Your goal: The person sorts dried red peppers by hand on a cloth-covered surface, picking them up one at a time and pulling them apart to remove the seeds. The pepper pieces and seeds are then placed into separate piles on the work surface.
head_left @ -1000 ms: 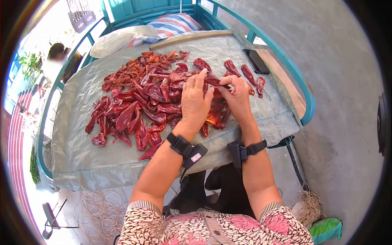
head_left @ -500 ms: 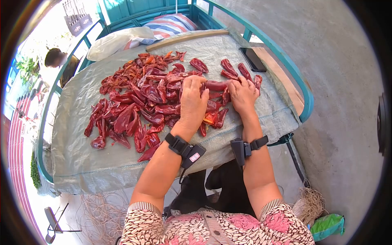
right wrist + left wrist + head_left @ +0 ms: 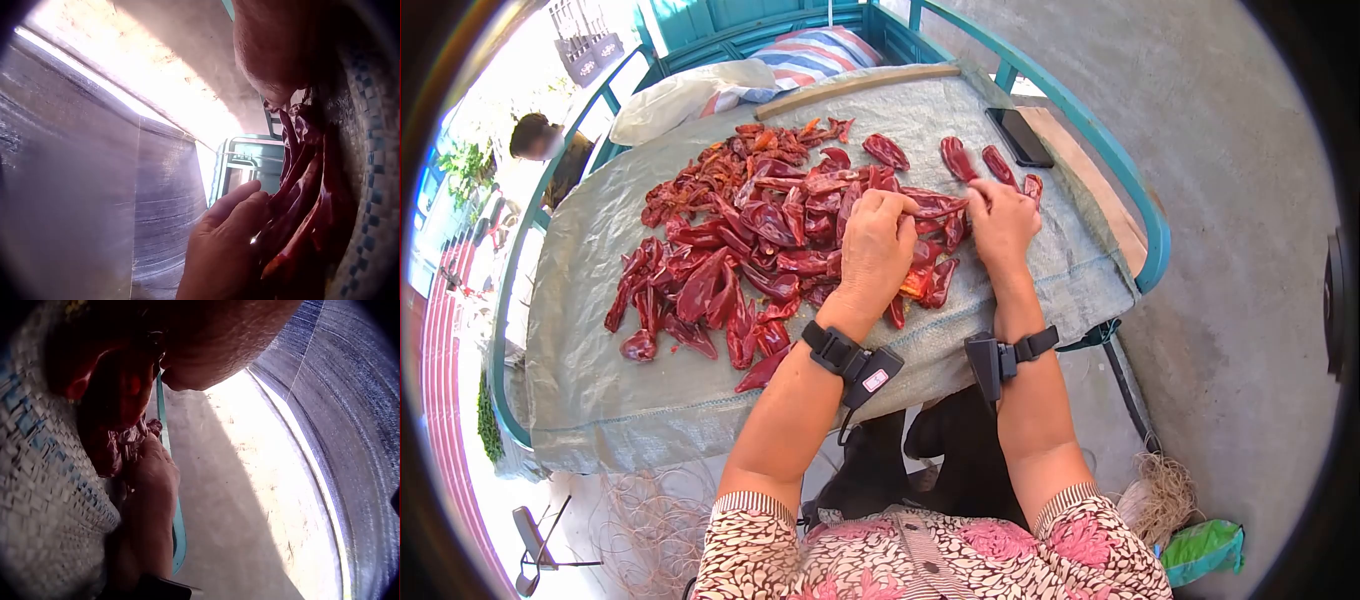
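Observation:
Dried red chili peppers lie in a broad pile on a woven plastic sheet. My left hand is at the pile's right side, fingers bent, thumb and fingertips at the left end of a long wrinkled chili pepper. At that pepper's right end, the bent thumb and fingers of my right hand pinch it. The left wrist view shows my right hand with its fingertips at wrinkled peppers. Several chili peppers lie between both hands in the right wrist view.
Separate chili peppers lie beyond the hands, near a black phone. A wooden strip crosses the sheet's far side, and a teal rail runs round it. A person is at the far left.
Both hands first worked close together on a chili, then my right hand drew away to the right. Since half a second ago it has turned slightly, its fingertips now higher.

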Demonstrator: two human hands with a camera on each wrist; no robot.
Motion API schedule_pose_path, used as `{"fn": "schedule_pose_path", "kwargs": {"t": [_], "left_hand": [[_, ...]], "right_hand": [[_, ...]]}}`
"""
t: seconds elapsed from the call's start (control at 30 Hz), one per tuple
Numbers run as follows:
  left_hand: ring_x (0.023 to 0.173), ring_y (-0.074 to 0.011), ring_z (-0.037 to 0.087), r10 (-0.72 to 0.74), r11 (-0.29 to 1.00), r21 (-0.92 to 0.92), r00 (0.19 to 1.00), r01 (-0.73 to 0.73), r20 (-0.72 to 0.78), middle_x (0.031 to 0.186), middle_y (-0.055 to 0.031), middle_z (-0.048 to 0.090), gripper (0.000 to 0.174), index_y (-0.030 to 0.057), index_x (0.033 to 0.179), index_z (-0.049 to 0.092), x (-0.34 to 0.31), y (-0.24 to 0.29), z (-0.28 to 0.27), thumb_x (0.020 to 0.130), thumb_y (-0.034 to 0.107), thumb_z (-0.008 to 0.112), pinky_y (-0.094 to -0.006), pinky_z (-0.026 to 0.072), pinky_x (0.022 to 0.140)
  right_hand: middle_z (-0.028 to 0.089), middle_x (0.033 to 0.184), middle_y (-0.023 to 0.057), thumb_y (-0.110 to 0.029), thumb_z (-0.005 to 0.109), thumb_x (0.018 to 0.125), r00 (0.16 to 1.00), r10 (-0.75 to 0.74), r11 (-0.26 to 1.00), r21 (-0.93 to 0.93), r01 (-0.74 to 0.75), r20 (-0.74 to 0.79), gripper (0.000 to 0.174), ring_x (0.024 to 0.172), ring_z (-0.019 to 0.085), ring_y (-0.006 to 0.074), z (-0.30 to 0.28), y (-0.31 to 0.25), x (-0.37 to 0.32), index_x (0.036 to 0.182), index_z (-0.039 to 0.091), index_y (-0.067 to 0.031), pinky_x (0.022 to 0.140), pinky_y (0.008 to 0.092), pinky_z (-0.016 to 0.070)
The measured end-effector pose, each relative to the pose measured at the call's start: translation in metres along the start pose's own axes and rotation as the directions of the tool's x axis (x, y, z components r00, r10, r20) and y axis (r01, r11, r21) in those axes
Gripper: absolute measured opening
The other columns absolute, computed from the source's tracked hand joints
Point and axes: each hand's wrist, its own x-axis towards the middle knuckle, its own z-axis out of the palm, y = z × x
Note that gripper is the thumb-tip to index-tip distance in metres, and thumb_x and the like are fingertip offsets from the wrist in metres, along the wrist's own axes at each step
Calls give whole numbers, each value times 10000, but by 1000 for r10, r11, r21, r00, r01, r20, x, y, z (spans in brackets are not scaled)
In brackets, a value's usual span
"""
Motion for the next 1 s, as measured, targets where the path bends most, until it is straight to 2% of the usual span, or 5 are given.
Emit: {"fn": "schedule_pose_path", "kwargs": {"t": [0.3, 0.4, 0.53, 0.73, 1.0], "left_hand": [[971, -318, 619, -32, 999, -18, 999, 31, -36, 1060, -139, 616, 369, 42, 1211, 631, 1, 0, 1, 851, -28, 665, -391, 510, 888], [978, -328, 614, 40, 999, -25, 990, -44, -134, 1117, -139, 599, 493, 67, 1315, 590, 5, 9, 2, 840, -45, 661, -393, 514, 899], [1003, -339, 600, 149, 988, 50, 986, -146, -70, 1157, -134, 609, 542, 94, 1334, 593, 6, 4, 0, 818, -62, 654, -405, 515, 900], [1030, -287, 605, -25, 960, 279, 999, 30, -21, 1073, -87, 673, 514, 139, 1331, 615, 3, 6, -9, 830, 70, 709, -433, 456, 889], [967, -280, 592, 6, 840, 540, 996, 44, -91, 999, -79, 681, 528, 83, 1370, 577, 2, 1, 2, 895, 274, 706, -449, 362, 920]], "right_hand": [[714, 899, 39, -59, 677, 842, 996, 78, 718, 696, -25, -45, 125, 904, 606, 227, -6, -11, 1, 946, 737, -95, 839, 346, 479], [706, 894, 54, -16, 669, 808, 947, -302, 805, 503, 313, -106, 136, 889, 610, 235, -13, -24, -4, 925, 711, -73, 842, 362, 491], [703, 916, 73, -5, 655, 806, 886, -459, 748, 568, 342, 71, 210, 899, 620, 256, -17, -34, -14, 1003, 691, -69, 830, 374, 498], [709, 1017, 81, 0, 623, 831, 976, 4, 776, 616, 135, -218, 250, 929, 655, 258, -12, -13, -3, 1065, 692, -56, 901, 389, 506], [677, 1188, 127, -201, 660, 880, 994, -79, 996, 46, 75, 73, 382, 1133, 601, 331, -21, 4, 25, 1256, 638, -134, 988, 470, 456]]}}
